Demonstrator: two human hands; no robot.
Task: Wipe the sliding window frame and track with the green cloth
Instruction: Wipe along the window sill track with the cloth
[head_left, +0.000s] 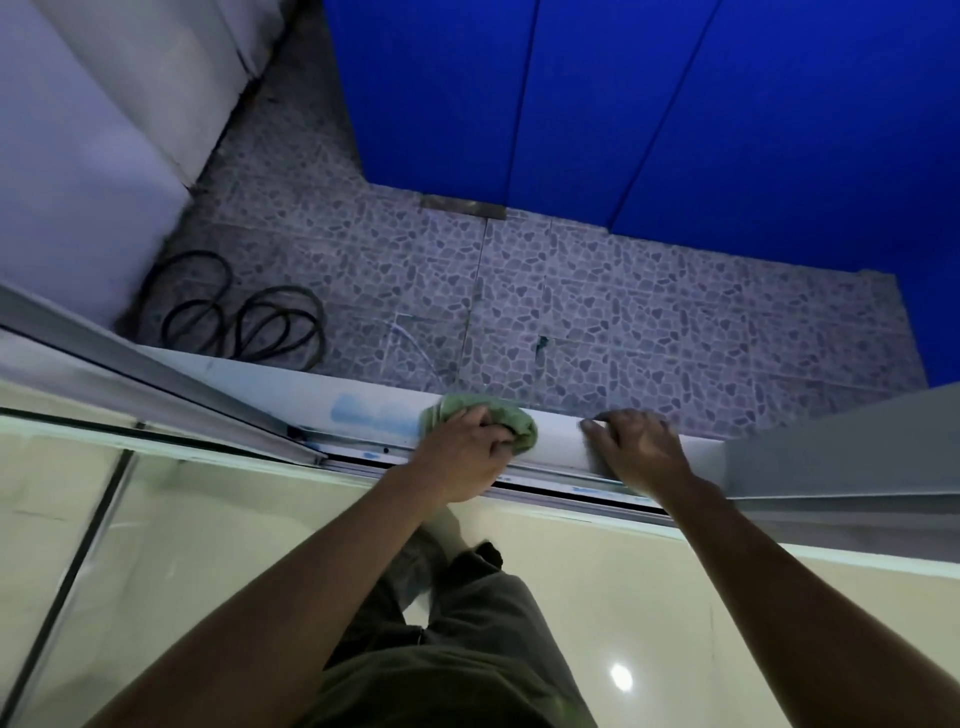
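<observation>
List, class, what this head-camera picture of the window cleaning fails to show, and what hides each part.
Head view:
- Sill under the crumpled green cloth: covered by cloth and left hand.
- Metal sliding track: partly hidden by both hands' wrists.
- Right hand fingertips: motion-blurred.
- Coiled black cable: ends unclear.
- Blue panels: cut off at the top edge.

Green cloth (511, 422): I see it bunched into a soft wad, pale green, lying on the white sill's top face and wrapping toward its outer edge, about midway along the sill.

Window frame (363, 400): I make out a white sill band running left to right, with a smeared blue patch on it just left of the cloth.

Track (561, 488): I see a dark narrow channel between metal rails along the sill's inner edge, with small blue marks.

Sliding sash (156, 379): I read 1 grey metal-framed pane, angled in from the left end.
</observation>
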